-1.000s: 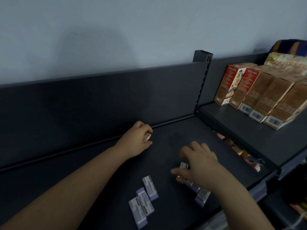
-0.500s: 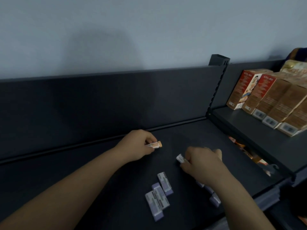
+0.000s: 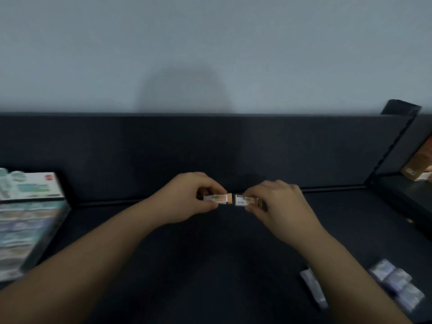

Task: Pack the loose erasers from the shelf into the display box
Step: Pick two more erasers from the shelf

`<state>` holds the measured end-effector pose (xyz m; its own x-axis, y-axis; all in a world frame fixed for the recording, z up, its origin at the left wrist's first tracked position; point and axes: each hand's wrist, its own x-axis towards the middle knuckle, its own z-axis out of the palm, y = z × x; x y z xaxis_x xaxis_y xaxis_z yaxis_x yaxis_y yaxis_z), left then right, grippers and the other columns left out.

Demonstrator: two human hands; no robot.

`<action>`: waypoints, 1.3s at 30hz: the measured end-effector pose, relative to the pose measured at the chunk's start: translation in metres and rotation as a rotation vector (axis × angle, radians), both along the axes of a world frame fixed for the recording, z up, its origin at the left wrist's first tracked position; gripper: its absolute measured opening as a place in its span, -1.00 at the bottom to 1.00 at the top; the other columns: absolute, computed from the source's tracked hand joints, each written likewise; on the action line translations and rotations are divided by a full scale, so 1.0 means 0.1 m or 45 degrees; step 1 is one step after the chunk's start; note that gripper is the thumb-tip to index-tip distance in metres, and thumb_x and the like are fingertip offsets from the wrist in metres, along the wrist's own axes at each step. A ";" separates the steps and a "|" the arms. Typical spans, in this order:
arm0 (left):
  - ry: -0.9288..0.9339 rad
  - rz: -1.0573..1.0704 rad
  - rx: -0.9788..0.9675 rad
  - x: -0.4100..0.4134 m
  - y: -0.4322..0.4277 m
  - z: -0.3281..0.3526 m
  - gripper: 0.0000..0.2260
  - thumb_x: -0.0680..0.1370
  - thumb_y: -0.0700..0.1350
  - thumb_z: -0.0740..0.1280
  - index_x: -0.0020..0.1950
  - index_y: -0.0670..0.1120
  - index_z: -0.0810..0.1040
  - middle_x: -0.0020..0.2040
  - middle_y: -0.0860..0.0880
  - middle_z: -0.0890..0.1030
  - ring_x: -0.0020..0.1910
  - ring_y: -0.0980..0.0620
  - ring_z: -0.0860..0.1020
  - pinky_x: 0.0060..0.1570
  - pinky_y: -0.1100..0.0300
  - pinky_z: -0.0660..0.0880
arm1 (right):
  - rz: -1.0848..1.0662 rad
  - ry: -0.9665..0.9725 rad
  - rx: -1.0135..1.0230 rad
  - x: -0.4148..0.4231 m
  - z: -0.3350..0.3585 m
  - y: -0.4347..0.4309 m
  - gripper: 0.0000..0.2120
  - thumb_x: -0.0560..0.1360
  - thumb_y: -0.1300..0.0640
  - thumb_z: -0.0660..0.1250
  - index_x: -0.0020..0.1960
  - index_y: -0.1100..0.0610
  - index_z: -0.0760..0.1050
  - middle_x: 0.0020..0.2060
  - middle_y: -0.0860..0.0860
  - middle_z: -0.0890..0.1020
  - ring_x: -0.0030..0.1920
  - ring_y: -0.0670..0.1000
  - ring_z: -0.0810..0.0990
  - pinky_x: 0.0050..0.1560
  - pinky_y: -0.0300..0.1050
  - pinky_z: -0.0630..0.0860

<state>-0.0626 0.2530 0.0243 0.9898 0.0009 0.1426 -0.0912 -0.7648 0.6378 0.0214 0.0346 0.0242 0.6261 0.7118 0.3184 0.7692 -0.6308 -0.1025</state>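
Orange-tipped erasers, two of them, sit one in each of my hands at the middle of the frame. My left hand pinches the left eraser between thumb and fingers, and my right hand pinches the right eraser the same way; both grips are closed tight on the sleeves. The two erasers lie end to end above the dark shelf, their inner ends nearly touching, though blur keeps me from telling whether they meet.

At the lower right of the frame loose purple erasers lie on the shelf: I count one long blurred piece just beside my right forearm and a cluster of about four further right, too smeared to count surely. One display box stands at the left edge, its rows of pastel packs blurred. One brown carton shows at the far right edge.

Half a second ago my hands were apart, the left holding its eraser near the shelf's back and the right low over the purple ones. Now both are raised together at centre, and the view has swung left, bringing the display box in and pushing the cartons almost out.
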 end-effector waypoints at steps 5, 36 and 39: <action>-0.018 0.107 0.096 -0.67 0.77 0.10 -0.74 0.44 -0.04 0.45 0.05 0.27 0.60 -0.07 0.24 0.53 -0.07 0.25 0.53 -0.09 0.30 0.53 | 0.075 -0.031 0.042 -0.46 0.07 0.70 -0.83 0.50 -0.09 0.33 0.09 -0.18 0.51 -0.07 -0.21 0.55 -0.04 -0.11 0.45 0.06 -0.11 0.30; 0.183 0.213 0.452 -2.72 2.90 -0.20 -0.75 0.45 0.06 0.43 0.12 0.18 0.60 -0.05 0.26 0.51 -0.12 0.30 0.47 -0.08 0.35 0.44 | 0.346 0.087 -0.181 -2.34 -0.31 3.21 -0.77 0.50 -0.11 0.27 0.15 -0.16 0.49 0.09 -0.19 0.48 0.13 -0.06 0.40 0.21 -0.03 0.15; 0.149 0.204 0.484 -2.72 2.87 -0.22 -0.77 0.46 0.06 0.42 0.11 0.17 0.60 -0.05 0.24 0.53 -0.13 0.28 0.48 -0.08 0.34 0.44 | 0.318 0.091 -0.175 -2.34 -0.32 3.19 -0.75 0.49 -0.11 0.29 0.16 -0.17 0.51 0.05 -0.20 0.44 0.12 -0.08 0.37 0.19 -0.06 0.10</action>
